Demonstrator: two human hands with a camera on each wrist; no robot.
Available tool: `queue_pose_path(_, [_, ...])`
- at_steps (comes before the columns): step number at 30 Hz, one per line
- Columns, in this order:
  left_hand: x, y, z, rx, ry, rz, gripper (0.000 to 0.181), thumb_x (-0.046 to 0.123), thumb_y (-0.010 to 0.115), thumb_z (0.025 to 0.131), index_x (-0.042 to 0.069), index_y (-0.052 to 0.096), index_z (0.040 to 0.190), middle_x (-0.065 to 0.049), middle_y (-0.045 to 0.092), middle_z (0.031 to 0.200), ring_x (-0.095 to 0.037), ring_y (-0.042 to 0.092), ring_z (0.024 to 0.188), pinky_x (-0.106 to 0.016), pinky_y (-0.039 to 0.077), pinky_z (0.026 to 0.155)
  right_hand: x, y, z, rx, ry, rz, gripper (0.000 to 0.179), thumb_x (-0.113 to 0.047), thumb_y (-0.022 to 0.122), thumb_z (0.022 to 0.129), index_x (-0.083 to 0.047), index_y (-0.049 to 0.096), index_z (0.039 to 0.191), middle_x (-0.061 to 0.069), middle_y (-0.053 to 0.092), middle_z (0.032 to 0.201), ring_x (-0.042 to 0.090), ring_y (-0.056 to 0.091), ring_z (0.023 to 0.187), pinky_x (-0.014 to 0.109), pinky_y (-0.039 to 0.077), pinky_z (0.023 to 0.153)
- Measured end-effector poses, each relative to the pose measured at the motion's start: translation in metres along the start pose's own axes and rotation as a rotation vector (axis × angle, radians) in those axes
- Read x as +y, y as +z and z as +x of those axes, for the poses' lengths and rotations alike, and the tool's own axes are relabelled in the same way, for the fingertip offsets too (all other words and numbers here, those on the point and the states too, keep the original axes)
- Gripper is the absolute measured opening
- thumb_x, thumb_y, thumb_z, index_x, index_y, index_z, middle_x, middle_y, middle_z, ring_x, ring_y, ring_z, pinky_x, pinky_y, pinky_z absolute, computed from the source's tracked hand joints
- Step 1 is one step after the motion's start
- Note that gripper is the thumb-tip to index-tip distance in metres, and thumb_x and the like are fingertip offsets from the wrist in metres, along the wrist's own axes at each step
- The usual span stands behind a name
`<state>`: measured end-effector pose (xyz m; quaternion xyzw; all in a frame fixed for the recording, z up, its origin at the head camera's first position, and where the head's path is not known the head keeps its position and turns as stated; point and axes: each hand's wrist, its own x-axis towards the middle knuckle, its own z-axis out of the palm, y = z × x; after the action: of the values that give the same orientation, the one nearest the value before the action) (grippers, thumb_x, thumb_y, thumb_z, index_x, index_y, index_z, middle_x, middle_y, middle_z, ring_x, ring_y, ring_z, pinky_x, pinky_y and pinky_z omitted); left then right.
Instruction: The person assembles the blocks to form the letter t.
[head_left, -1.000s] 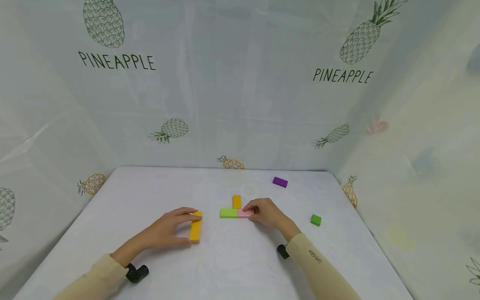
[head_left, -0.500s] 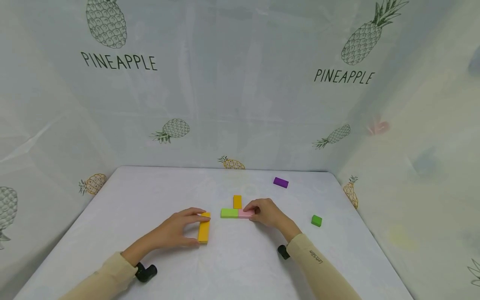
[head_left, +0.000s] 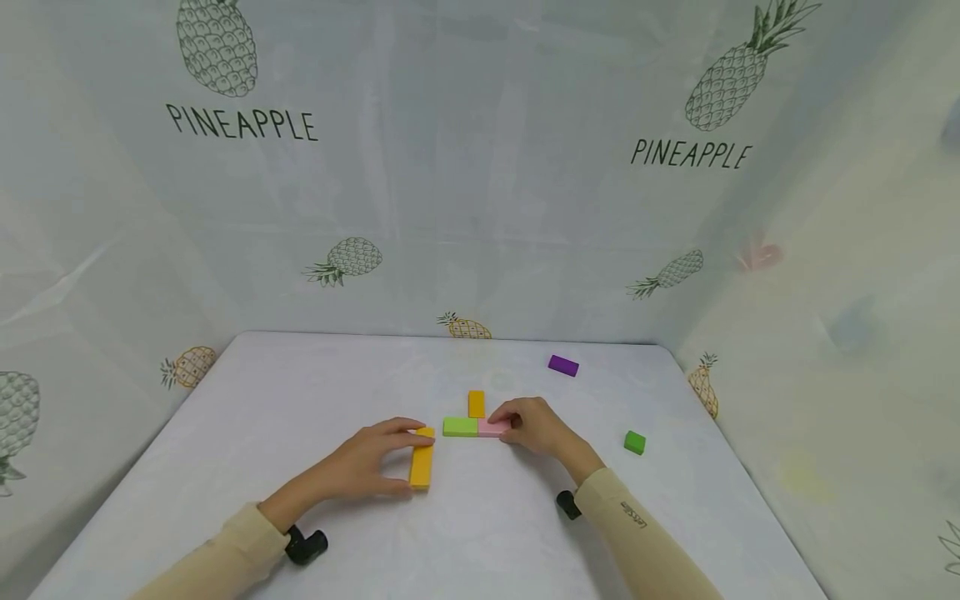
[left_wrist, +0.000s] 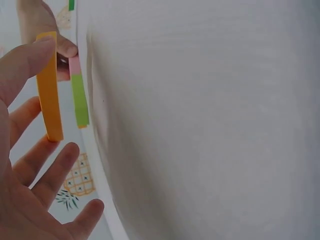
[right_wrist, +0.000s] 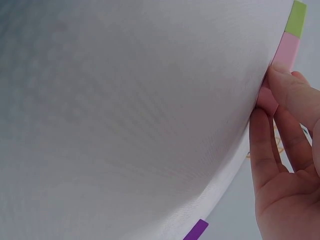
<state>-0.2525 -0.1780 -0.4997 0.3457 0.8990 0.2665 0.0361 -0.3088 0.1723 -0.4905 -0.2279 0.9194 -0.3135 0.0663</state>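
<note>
Centrally on the white surface (head_left: 480, 542), before pale pineapple-printed sheeting (head_left: 480, 167), the left hand (head_left: 360, 461), fingers spread, grips a long yellow block (head_left: 422, 467) endwise; the right hand (head_left: 538, 427) pinches a partly hidden pink rectangular block (head_left: 490, 427).

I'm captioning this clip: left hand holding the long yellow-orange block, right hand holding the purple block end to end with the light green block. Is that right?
No. The head view shows the right hand holding the pink block, not the purple block, end to end with the light green block. The left hand does hold the long yellow-orange block.
</note>
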Motion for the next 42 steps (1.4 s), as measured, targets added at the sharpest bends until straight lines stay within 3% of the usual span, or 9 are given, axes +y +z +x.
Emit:
queue_pose_path(6, [0.003,0.003,0.003,-0.012,-0.006,-0.004,0.069,0.045,0.089,0.086,0.033,0.063,0.149,0.005,0.049,0.16,-0.029,0.05,0.144,-0.06,0.048,0.112,-0.001,0.0,-0.001,-0.004,0.007,-0.003,0.026,-0.006,0.082,0.093,-0.02,0.081,0.115,-0.005,0.074,0.112,0.015,0.059,0.098,0.033,0.055,0.089])
queue_pose_path(13, [0.009,0.006,0.007,-0.006,0.032,-0.004,0.069,0.044,0.09,0.085,0.032,0.064,0.148,0.005,0.05,0.159,-0.027,0.053,0.142,-0.058,0.05,0.111,-0.001,0.0,-0.001,0.001,0.015,-0.003,0.025,-0.007,0.082,0.094,-0.02,0.081,0.114,-0.004,0.075,0.114,0.017,0.061,0.101,0.038,0.056,0.096])
queue_pose_path(19, [0.008,0.012,0.012,-0.017,0.019,0.018,0.07,0.051,0.088,0.085,0.037,0.062,0.149,0.008,0.048,0.16,-0.025,0.052,0.142,-0.057,0.049,0.111,-0.001,0.001,-0.001,-0.001,0.023,-0.007,0.025,-0.008,0.082,0.094,-0.021,0.081,0.115,-0.004,0.074,0.114,0.017,0.061,0.102,0.039,0.057,0.098])
queue_pose_path(37, [0.025,0.021,0.024,-0.024,0.055,0.013,0.069,0.049,0.088,0.086,0.036,0.063,0.149,0.006,0.05,0.159,-0.027,0.052,0.143,-0.061,0.047,0.109,0.003,0.001,0.002,-0.005,-0.007,-0.019,0.026,-0.007,0.082,0.093,-0.021,0.081,0.115,-0.006,0.074,0.111,0.015,0.059,0.095,0.033,0.056,0.089])
queue_pose_path(42, [0.03,0.025,0.03,-0.025,0.059,0.018,0.069,0.047,0.089,0.086,0.035,0.063,0.148,0.006,0.051,0.159,-0.026,0.052,0.144,-0.057,0.049,0.111,0.003,0.001,0.002,-0.005,-0.015,-0.014,0.027,-0.005,0.082,0.093,-0.02,0.081,0.116,-0.007,0.073,0.107,0.014,0.058,0.092,0.029,0.055,0.083])
